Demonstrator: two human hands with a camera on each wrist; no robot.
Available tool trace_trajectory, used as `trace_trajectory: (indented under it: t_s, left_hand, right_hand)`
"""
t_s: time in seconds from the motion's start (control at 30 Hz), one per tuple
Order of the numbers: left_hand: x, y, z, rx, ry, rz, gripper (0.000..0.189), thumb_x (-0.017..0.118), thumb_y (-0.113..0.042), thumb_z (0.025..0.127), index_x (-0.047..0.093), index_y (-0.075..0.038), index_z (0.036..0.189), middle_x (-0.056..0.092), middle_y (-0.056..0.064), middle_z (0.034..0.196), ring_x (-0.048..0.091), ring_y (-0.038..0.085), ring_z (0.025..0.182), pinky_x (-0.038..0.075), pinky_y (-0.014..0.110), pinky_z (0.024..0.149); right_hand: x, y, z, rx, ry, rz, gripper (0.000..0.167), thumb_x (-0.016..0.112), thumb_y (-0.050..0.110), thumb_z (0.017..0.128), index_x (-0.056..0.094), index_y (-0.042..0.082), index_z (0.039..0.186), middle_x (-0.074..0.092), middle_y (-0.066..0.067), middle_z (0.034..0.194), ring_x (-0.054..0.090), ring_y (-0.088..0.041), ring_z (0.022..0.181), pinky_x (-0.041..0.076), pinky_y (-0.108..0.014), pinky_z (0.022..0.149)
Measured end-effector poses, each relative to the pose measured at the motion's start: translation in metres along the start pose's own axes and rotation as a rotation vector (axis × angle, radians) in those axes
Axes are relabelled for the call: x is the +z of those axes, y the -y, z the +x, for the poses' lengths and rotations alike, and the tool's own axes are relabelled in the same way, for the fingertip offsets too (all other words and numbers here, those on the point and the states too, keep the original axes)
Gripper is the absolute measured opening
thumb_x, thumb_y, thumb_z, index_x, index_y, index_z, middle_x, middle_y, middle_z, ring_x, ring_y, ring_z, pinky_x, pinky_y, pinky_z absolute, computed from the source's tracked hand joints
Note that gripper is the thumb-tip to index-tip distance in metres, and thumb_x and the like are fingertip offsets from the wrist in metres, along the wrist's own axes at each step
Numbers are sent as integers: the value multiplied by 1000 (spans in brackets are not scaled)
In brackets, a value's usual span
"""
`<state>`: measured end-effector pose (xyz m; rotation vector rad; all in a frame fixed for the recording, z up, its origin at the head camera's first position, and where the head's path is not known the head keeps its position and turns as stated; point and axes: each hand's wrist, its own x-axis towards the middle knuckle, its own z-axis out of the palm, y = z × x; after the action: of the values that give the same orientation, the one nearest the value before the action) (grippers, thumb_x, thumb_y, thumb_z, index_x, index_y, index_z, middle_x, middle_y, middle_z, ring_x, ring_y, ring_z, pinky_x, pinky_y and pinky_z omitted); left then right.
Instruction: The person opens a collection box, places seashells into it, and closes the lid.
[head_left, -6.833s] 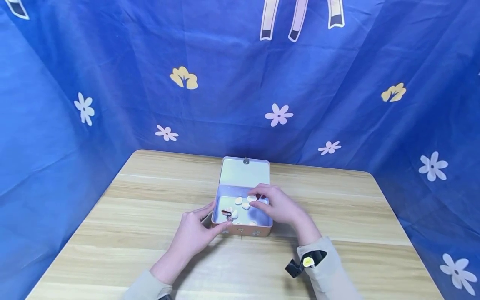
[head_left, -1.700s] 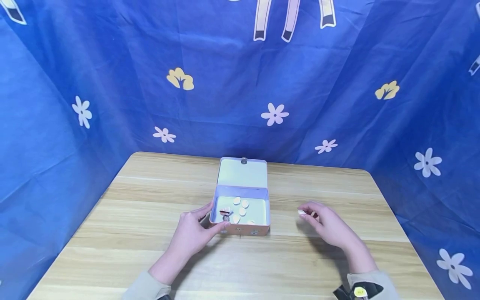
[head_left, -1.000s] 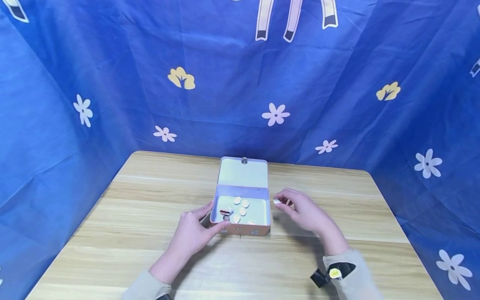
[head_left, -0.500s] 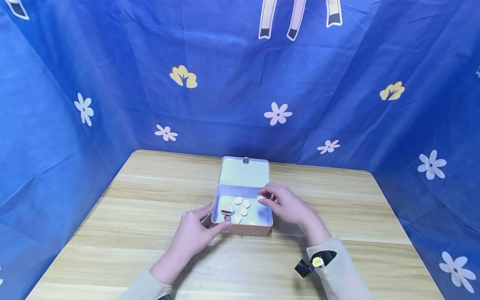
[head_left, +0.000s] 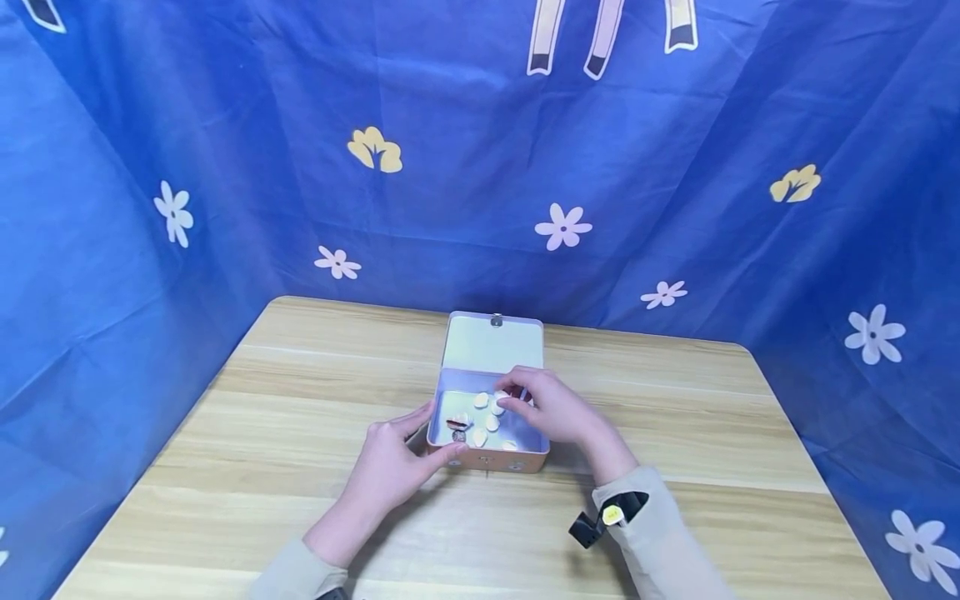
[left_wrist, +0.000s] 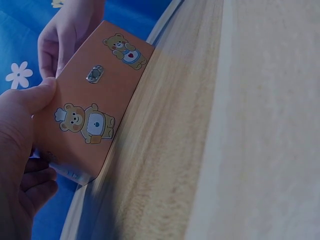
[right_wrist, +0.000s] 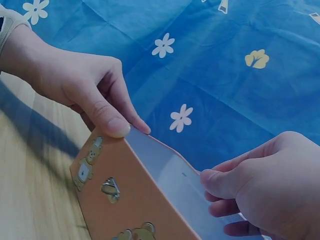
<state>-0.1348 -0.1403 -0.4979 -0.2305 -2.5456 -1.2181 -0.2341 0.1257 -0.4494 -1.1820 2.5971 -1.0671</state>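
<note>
A hinged tin box (head_left: 487, 461), orange outside with bear pictures and a metal clasp, stands on the table with its lid (head_left: 492, 343) raised. My left hand (head_left: 392, 458) grips its left front corner, thumb on the front rim and fingers along the side. Inside the box my right hand (head_left: 553, 407) pinches a small white shell (head_left: 501, 396) between thumb and fingers, just over the floor. Several white shells (head_left: 492, 422) lie there, with a brown-striped shell (head_left: 458, 422) and a small grey round piece (head_left: 459, 436) at the left. In the right wrist view the box wall hides the shells.
The wooden table (head_left: 300, 358) spreads around the box on all sides. A blue cloth (head_left: 450, 208) with printed flowers hangs behind and beside it. A black wrist strap (head_left: 624, 510) with a small camera sits on the right sleeve.
My right hand first let go of a shell inside the box, then held another one right of the box. It has carried this shell leftward into the box. The left hand has kept its grip.
</note>
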Motion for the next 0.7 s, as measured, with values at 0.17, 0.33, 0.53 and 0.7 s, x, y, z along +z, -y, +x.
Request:
trace_trajectory:
  t_s: [0.17,0.33,0.53,0.7]
  left_hand:
    - [-1,-1,0,-4,3,13,86,93,-55,77,67,-1,139,66,15,134,57,9,61,57,40,87]
    - [-1,0,0,5,-3,15,86,92,-57,77,68,-2,138,67,14,133,59,8,65,57,40,86]
    - [0,2,0,6,-17,24,89,90,-63,76,69,-2,137,68,13,131,70,16,80,58,47,94]
    - [0,2,0,14,-17,17,87,91,-60,76,69,-1,137,68,15,131,63,11,68,59,43,89]
  right_hand:
    - [7,1,6,-18,23,-7,21,68,15,106,73,2,121,67,5,101,62,-13,93,59,-42,84]
    - [13,4,11,-32,43,-38,20,68,14,106,74,1,120,67,4,101,62,-12,93,57,-35,83]
    - [20,6,16,-32,70,-75,22,68,14,106,73,1,122,69,3,103,62,-10,92,56,-30,83]
    - [24,6,18,-27,82,-82,22,67,15,106,73,2,123,69,3,103,62,-9,92,56,-29,84]
